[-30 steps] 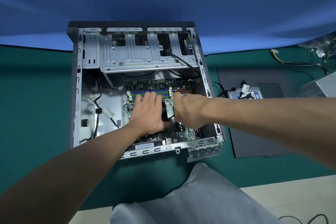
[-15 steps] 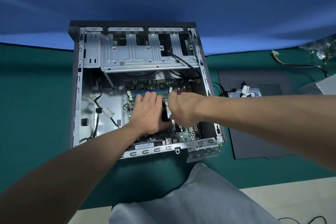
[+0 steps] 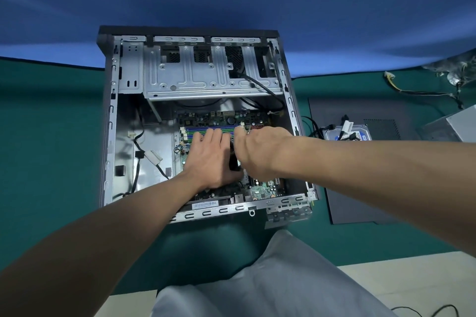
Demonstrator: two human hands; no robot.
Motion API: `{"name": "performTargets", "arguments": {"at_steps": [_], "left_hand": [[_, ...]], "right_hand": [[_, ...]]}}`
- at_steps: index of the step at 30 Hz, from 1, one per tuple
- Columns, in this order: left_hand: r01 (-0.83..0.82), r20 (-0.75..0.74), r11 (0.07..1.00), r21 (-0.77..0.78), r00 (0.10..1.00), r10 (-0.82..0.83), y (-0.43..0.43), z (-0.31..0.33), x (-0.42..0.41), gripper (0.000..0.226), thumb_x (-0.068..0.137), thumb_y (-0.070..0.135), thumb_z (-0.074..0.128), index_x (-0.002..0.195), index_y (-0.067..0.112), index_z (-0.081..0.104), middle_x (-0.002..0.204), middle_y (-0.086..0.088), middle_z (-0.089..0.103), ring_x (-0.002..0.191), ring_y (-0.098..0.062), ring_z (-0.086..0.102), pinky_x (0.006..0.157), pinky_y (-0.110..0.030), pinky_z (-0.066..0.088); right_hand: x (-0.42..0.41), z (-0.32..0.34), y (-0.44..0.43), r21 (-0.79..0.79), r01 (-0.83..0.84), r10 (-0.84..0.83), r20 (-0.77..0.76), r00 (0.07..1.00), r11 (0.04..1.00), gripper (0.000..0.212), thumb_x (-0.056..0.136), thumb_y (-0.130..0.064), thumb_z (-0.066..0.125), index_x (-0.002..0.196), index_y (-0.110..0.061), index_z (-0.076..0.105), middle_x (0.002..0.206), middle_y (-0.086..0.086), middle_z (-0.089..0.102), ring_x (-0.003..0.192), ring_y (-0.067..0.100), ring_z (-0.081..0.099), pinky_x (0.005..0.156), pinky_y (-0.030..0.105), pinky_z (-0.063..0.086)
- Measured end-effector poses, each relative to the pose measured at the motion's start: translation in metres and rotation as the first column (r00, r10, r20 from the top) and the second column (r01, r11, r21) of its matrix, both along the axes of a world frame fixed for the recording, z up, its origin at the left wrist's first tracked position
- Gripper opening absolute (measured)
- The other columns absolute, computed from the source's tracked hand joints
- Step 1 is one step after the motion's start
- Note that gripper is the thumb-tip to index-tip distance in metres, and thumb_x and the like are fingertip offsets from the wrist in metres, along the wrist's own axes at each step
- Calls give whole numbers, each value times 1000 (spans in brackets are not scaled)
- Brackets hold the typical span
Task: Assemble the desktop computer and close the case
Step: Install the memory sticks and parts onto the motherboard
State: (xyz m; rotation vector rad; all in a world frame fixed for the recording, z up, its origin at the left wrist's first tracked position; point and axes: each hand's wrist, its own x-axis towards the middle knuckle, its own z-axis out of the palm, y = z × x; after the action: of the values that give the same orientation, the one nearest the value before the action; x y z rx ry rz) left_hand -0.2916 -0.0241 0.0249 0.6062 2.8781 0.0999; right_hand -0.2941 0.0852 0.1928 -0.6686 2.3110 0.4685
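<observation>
Left hand [image 3: 210,159] flat, steadying black part; right hand [image 3: 260,152] pinching small card [image 3: 239,162]: seat squarely into motherboard [image 3: 262,189], press evenly

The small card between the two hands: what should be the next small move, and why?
Probably press it gently down into the motherboard. Both the left hand and right hand are over it inside the open case, but they hide whether it is seated.
</observation>
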Motion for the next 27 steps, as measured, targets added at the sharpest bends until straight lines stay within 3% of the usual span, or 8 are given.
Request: {"name": "performTargets", "arguments": {"at_steps": [3, 6, 9, 13, 18, 22, 24, 27], "left_hand": [[0, 26, 999, 34, 1000, -1, -1, 4, 1, 84, 61, 74, 12, 108, 13, 46, 91, 0, 30, 84, -19, 27, 77, -41, 23], [11, 30, 1000, -2, 999, -11, -1, 3, 0, 89, 59, 77, 10, 110, 12, 42, 95, 0, 27, 86, -19, 25, 79, -42, 23], [22, -7, 999, -49, 1000, -22, 0, -2, -1, 89, 64, 90, 27, 107, 13, 42, 93, 0, 28, 84, -19, 25, 76, -41, 23], [8, -50, 997, -72, 999, -12, 1, -6, 0, 91, 67, 90, 36, 111, 11, 44, 94, -1, 27, 84, -20, 25, 77, -41, 24], [9, -23, 998, -69, 1000, -11, 1, 0, 0, 89, 67, 89, 32, 110, 13, 43, 94, -1, 30, 85, -20, 27, 78, -41, 25], [33, 46, 998, -60, 998, -31, -3, 1, -1, 69, 69, 58, 46, 120, 12, 39, 98, -2, 25, 95, -21, 31, 83, -40, 26], [33, 46, 999, -40, 998, -32, -4, 0, 0, 68, 67, 61, 47, 116, 13, 41, 96, -1, 23, 91, -20, 29, 82, -40, 26], [9, 14, 1000, 4, 1000, -9, -1, 1, -1, 81, 64, 84, 31, 104, 15, 43, 90, 1, 28, 83, -19, 24, 77, -41, 23]], "right_hand": [[4, 2, 7, -1, -464, 461, -124, 879, 886, 30, 100, -13, 29, 121, -4, 49, 94, 9, 51, 58, 17, 37, 46, 30, 31], [4, 2, 15, -21, -522, 516, -119, 848, 853, 31, 100, -19, 28, 99, -9, 56, 72, 3, 39, 64, 22, 43, 56, 32, 36], [4, -4, 14, -111, -20, 14, -51, 999, 994, 16, 95, -23, 39, 91, -13, 51, 83, 6, 48, 72, 24, 45, 63, 33, 39], [-13, -8, 16, -152, 653, -625, 199, 755, 742, 24, 97, -15, 39, 109, 0, 54, 112, 14, 57, 95, 25, 58, 80, 32, 51], [2, -3, 15, -21, 27, -25, 105, 994, 999, 39, 99, -9, 37, 136, 3, 34, 130, 18, 48, 105, 28, 52, 80, 32, 45], [8, -7, 8, -56, -435, 426, -119, 897, 899, 28, 100, -13, 30, 110, -6, 56, 86, 9, 50, 70, 22, 45, 58, 32, 44], [4, -7, 7, -79, -439, 428, -129, 895, 895, 26, 99, -13, 32, 100, -8, 57, 77, 8, 41, 69, 22, 43, 60, 32, 43], [-2, -10, 1, -159, 122, -127, -23, 992, 980, 15, 93, -11, 45, 104, -8, 55, 92, 11, 52, 77, 24, 43, 67, 31, 42]]}}
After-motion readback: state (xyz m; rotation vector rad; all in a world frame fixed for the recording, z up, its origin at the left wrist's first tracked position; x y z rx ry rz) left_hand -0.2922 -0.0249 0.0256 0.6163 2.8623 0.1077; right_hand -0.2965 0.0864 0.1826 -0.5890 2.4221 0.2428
